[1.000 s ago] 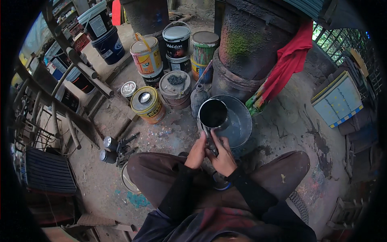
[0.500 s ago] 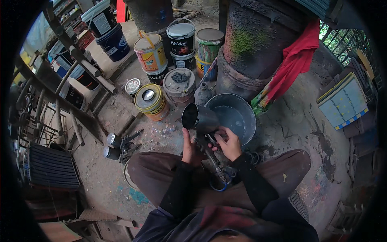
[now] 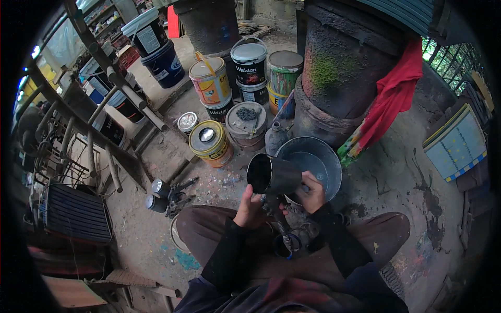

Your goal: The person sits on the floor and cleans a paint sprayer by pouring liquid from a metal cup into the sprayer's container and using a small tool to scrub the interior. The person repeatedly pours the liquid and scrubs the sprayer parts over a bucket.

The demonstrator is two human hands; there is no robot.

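A dark, moss-streaked drum [image 3: 347, 73] fills the upper middle of the frame, its top cut off by the rim, a red cloth [image 3: 391, 101] hanging down its right side; left of it stand round paint tins [image 3: 211, 83], and below it, at centre, a grey metal basin [image 3: 313, 159], partly hidden by the black cup [image 3: 271, 175] held tilted just over its left rim. The left hand [image 3: 250, 208] grips the spray gun [image 3: 276, 206] under the cup, mostly hidden. The right hand [image 3: 313, 192] closes its fingers on the cup's far end.
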